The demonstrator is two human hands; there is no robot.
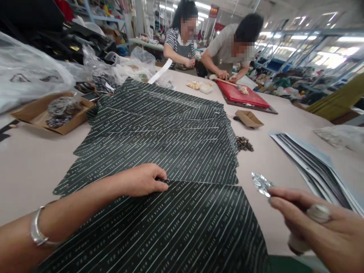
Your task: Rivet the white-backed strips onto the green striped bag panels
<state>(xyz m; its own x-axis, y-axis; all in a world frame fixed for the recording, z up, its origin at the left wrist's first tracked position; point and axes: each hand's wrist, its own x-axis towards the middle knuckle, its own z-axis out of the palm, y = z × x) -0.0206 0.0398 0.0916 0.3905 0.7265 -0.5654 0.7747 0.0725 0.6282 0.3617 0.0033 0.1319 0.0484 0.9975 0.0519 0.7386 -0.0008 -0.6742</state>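
Note:
Dark fabric printed with white diagonal stripes and lettering (193,220) covers the near middle of the table, in several overlapping layers. My left hand (142,180) rests on it, thumb and fingers pinching the upper edge of the nearest piece. A silver bangle (38,227) circles my left wrist. At the right, beside the fabric and above the table, my right hand (315,220) is closed on a shiny, crinkled silver leaf-shaped piece (261,184) held at the fingertips. A pale wrap or band (318,213) sits around one right finger.
Small metal parts (244,144) lie by the fabric's right edge, near a small cardboard tray (249,118). A cardboard box (54,113) stands left, flat dark strips (315,170) right. Two co-workers (182,41) stand across the table by a red board (241,93).

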